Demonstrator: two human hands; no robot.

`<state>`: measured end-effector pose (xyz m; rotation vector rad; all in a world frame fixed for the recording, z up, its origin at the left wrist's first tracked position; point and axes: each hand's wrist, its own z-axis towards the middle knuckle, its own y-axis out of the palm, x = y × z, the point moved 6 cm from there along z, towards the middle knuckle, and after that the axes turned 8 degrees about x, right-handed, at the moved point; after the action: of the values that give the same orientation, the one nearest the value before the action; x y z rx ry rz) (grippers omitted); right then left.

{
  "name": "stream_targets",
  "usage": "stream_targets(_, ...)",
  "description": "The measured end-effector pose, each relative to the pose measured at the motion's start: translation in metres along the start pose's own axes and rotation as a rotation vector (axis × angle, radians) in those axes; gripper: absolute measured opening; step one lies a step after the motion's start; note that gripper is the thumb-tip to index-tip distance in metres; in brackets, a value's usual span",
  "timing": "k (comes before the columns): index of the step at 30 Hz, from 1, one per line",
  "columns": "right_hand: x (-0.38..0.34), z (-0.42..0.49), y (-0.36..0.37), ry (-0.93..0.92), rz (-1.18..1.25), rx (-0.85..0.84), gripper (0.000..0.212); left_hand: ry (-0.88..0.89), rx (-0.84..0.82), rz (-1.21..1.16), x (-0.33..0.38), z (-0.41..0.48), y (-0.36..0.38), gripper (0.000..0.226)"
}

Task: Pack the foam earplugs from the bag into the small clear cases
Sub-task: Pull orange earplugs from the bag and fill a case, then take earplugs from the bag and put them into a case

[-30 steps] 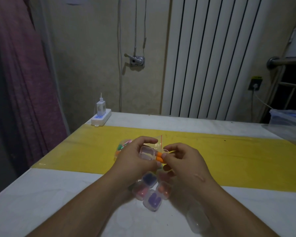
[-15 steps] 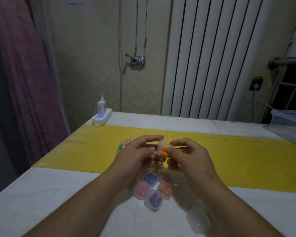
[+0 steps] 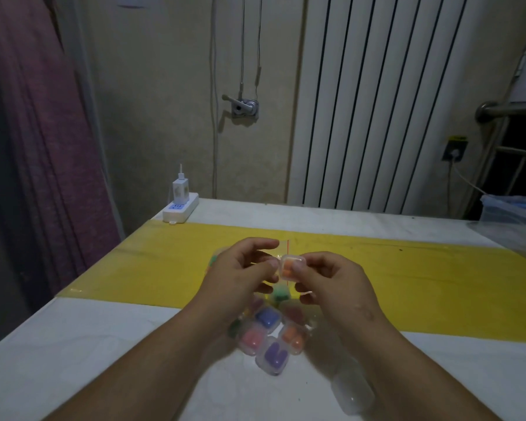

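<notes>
Right hand [image 3: 331,282] pinches clear case [image 3: 299,260] with orange earplugs [image 3: 287,267]; left hand [image 3: 242,273] pinches its left edge, above filled cases [image 3: 269,338].

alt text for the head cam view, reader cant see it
A left hand and right hand pinch a small clear case holding orange earplugs, just above a table. Under the hands lies a cluster of filled cases with purple, pink and orange earplugs; a yellow strip crosses the table behind.
</notes>
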<state>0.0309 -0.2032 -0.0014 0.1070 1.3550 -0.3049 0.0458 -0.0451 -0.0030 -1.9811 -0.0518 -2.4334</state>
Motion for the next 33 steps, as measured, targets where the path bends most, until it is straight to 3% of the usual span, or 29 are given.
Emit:
stream_targets(6,-0.012,0.008,-0.022,-0.096,-0.045,0.141,0.009,0.019,0.246,0.055,-0.002,0.009,-0.020,0.023)
stream_targets(11,-0.008,0.003,-0.012,-0.092,-0.219,0.005,0.010,-0.011,0.328,0.054,-0.005,0.009,-0.028,0.024)
stream_targets(15,0.005,0.000,-0.002,0.038,-0.344,-0.113,0.030,-0.011,0.339,0.044,-0.008,0.010,-0.029,0.024)
stream_targets(18,0.015,-0.003,0.006,0.088,-0.278,-0.175,0.026,0.002,0.321,0.032,-0.013,0.013,-0.026,0.027)
stream_targets(23,0.006,0.003,0.001,-0.143,-0.529,-0.046,0.007,-0.012,0.411,0.024,-0.019,0.019,-0.037,0.035)
stream_targets(26,0.005,0.005,0.002,-0.170,-0.567,-0.034,0.013,-0.044,0.450,0.053,-0.024,0.024,-0.048,0.044)
stream_targets(33,0.012,0.035,0.005,-0.051,-0.571,-0.041,0.024,-0.007,0.519,0.423,-0.024,0.034,-0.072,0.038)
